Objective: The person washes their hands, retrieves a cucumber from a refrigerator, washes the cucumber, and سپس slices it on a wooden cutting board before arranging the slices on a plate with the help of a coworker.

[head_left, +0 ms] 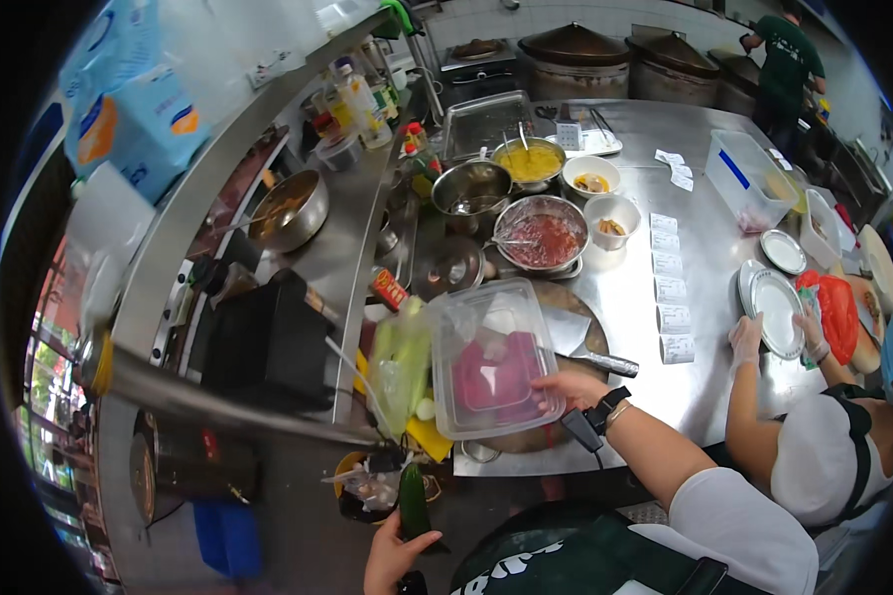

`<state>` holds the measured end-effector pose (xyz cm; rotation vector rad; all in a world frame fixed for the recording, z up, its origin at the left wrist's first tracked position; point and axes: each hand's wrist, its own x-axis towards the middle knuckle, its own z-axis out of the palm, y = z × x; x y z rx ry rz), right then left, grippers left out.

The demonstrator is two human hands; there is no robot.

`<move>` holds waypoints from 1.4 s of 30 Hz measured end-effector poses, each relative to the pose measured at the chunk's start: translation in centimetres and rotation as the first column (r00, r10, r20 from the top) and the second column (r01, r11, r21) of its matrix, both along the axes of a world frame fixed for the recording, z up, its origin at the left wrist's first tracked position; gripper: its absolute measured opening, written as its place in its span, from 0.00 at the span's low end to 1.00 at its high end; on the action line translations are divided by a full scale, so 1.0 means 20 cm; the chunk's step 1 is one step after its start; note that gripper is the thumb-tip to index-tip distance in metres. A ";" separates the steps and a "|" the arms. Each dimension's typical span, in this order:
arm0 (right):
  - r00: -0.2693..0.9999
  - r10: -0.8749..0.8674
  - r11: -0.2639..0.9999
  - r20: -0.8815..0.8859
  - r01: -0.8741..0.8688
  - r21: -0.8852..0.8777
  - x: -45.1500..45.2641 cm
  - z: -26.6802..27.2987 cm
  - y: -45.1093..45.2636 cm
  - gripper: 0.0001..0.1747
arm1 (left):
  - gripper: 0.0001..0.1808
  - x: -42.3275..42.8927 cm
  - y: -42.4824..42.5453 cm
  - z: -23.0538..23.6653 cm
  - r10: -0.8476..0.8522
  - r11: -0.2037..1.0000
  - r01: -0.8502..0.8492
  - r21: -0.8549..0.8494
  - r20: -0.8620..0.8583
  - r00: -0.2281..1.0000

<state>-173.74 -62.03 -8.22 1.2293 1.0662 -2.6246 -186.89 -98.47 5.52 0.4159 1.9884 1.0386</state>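
My left hand (393, 556) grips a dark green cucumber (414, 506), held nearly upright below the counter's near edge. A clear plastic box or lid (450, 387) is in my right hand (577, 390), gripped at its right edge. Something bright pink (495, 364) shows through the plastic; whether it lies inside or underneath I cannot tell. Below the plastic is a round chopping board (579, 303). A cleaver (595, 360) lies on the board, its handle just above my right hand and its blade partly covered by the plastic.
Pale green vegetables in a bag (394, 364) lie left of the plastic. Beyond stand a bowl of red mixture (543, 238) and a pot of yellow liquid (532, 162). Paper slips (670, 290) line the steel counter. At right, a co-worker's gloved hands (746, 338) hold plates (780, 316). A bin (357, 498) stands below.
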 end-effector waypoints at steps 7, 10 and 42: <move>0.986 -0.115 0.980 -0.121 0.132 0.148 0.02 0.09 -0.06 0.08 | 0.30 -0.17 0.18 -0.11 -0.184 0.979 0.174 0.102 0.098 0.978; 0.971 -0.162 0.971 -0.178 0.189 0.146 0.09 0.24 -0.10 0.13 | 0.30 -0.23 0.24 -0.13 -0.243 0.964 0.229 0.133 0.104 0.964; 0.895 -0.153 0.910 -0.419 0.293 0.293 -0.05 0.68 0.20 0.28 | 0.27 -0.23 0.43 -0.22 -0.539 0.801 0.566 0.196 -0.176 0.824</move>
